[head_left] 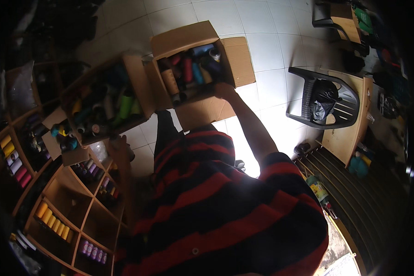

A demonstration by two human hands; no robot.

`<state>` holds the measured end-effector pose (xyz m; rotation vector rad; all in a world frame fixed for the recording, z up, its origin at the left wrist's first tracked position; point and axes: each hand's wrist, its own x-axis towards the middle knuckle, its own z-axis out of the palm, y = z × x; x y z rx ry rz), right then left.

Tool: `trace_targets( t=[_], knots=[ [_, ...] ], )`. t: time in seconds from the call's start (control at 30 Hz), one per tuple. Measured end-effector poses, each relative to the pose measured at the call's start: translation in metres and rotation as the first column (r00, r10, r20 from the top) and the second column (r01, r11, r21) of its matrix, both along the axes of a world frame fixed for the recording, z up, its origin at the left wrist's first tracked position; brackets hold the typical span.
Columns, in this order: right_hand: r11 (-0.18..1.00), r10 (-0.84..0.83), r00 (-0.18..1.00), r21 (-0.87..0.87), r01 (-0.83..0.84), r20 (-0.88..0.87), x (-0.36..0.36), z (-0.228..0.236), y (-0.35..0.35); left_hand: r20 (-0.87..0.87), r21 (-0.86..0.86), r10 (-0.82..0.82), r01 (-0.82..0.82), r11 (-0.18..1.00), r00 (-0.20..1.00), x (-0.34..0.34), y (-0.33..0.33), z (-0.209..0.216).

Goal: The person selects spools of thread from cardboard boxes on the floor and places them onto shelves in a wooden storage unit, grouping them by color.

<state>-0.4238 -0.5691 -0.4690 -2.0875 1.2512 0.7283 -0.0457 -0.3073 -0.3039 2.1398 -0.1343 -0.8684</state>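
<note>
— Box (202,41) of thread spools (188,73) sits open on the white tile floor (271,60). The right hand (224,90) touches its near edge.
— Holding it tight?
— Can't tell. The left hand (119,143) is by another full box (108,99), too dark to tell. Wooden shelves (71,216) stand left, a dark chair (324,99) right.

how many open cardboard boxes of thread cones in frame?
2. One box on the tiled floor at top centre, the right hand at its near edge. The other box is left of it, above the shelves. More may be hidden.
</note>
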Motion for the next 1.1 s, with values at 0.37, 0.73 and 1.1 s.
trace_targets(
  t=[0.37,0.73,1.1],
  knots=[
    [0.935,0.291,0.950,0.177,-0.308,0.114,-0.003,-0.042,-0.024,0.035,0.079,-0.134,0.131,0.988,0.990,-0.093,-0.003,0.011],
    [0.789,-0.570,0.364,0.368,0.492,0.736,-0.044,0.083,-0.061,0.044,-0.027,-0.038,0.039,0.999,0.998,-0.128,-0.020,0.034],
    [0.397,-0.918,0.036,0.914,0.087,0.395,0.034,0.161,-0.037,-0.353,-0.334,0.139,-0.263,0.905,0.925,-0.128,-0.035,0.067]
  ],
)
